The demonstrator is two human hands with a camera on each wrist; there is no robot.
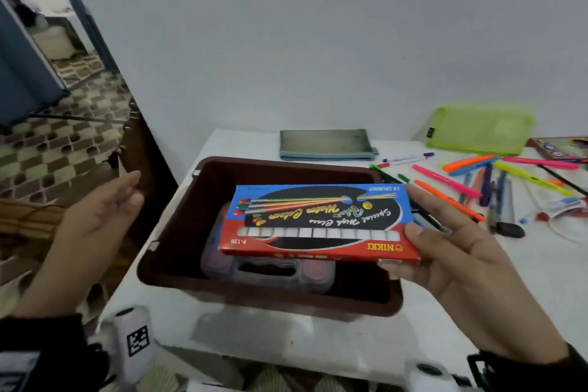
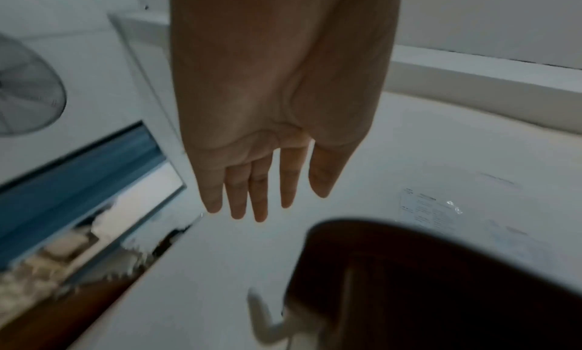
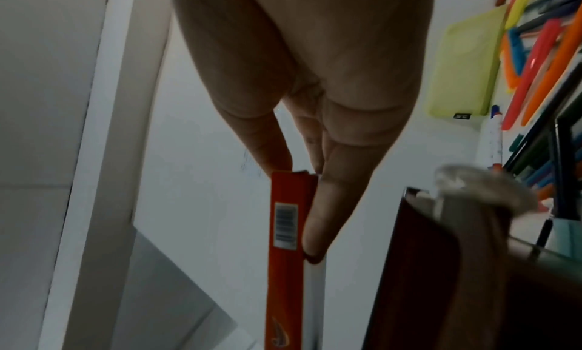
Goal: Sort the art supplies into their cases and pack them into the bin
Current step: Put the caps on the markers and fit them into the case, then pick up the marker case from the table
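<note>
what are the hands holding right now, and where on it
The right hand pinches the watercolour box at its right short end, thumb on top, fingers beneath, above the brown bin. The left hand is open and holds nothing.

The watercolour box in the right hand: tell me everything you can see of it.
The watercolour box is a flat, long cardboard carton, blue and red with a black palette picture, printed "12 colours" and "Nikki", with a row of white tubes showing in a window. It looks closed and is held roughly level above the brown bin. The right hand pinches its end; a barcode shows on its narrow red side.
</note>
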